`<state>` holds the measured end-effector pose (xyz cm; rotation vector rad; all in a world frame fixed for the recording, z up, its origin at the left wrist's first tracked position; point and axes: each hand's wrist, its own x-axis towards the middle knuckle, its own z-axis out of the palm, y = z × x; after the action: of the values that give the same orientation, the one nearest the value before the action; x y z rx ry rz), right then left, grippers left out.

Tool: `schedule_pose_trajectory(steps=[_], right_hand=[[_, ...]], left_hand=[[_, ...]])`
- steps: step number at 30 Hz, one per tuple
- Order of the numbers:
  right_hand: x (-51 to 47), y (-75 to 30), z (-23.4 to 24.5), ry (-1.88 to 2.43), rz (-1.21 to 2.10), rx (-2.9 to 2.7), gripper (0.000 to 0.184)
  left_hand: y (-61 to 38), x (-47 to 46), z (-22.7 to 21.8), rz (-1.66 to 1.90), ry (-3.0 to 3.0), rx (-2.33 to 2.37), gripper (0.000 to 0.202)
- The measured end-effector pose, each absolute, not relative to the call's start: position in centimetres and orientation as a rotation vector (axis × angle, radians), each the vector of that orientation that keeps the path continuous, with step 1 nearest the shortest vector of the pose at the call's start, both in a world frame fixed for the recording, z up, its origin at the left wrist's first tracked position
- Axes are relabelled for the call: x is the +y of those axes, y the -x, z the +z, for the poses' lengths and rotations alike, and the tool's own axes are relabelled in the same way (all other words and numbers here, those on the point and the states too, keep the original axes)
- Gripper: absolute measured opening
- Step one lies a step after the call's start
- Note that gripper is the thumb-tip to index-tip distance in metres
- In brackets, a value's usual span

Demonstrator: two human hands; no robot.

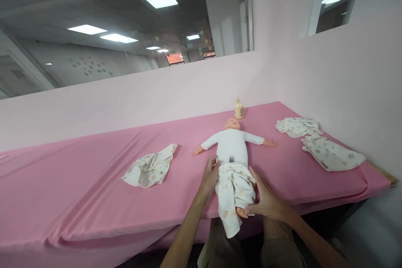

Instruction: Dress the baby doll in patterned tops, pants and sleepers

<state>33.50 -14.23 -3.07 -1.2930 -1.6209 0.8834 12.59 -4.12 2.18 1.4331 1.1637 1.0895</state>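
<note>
A baby doll (231,142) in a white top lies on its back on the pink-covered table (78,184), arms spread, head toward the wall. Printed white trousers (234,194) cover its legs and hang over the table's front edge. My left hand (210,174) grips the trousers' waistband at the doll's left hip. My right hand (266,201) holds the trousers lower down, fingers pinched around a leg of the doll near the foot.
A small cream bottle (239,109) stands by the wall behind the doll's head. A crumpled printed cloth (150,168) lies to the left. Two folded printed garments (297,127) (331,153) lie at the right, near the table's corner. Pink walls close the back and right.
</note>
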Motion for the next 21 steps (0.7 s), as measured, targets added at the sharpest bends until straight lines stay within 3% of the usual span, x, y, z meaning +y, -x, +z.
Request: schedule_pose_trajectory(steps=[4, 8, 10, 15, 17, 21], right_hand=[[-14.9, -33.1, -4.0, 1.301, 0.855, -1.680, 0.118], [-15.2, -32.9, -5.0, 1.293, 0.831, -1.749, 0.132], [-15.3, -32.7, -5.4, 1.298, 0.816, -1.780, 0.139], [-15.7, -32.2, -6.1, 1.343, 0.740, -1.769, 0.143], [-15.9, -32.0, -6.1, 1.357, 0.726, -1.753, 0.137], [-16.1, -31.8, -5.9, 1.371, 0.812, -1.683, 0.130]], left_hand=[[-11.1, -7.1, -0.2, 1.125, -1.571, 1.260, 0.054], [-9.7, -9.0, -1.3, 1.023, -1.800, 1.171, 0.058], [-8.7, -9.8, -1.8, 0.907, -1.935, 1.178, 0.075], [-6.6, -11.8, -3.3, 0.639, -2.280, 1.167, 0.141], [-6.7, -12.3, -3.6, 0.621, -2.343, 1.166, 0.144], [-7.9, -12.7, -4.0, 0.773, -2.267, 1.246, 0.132]])
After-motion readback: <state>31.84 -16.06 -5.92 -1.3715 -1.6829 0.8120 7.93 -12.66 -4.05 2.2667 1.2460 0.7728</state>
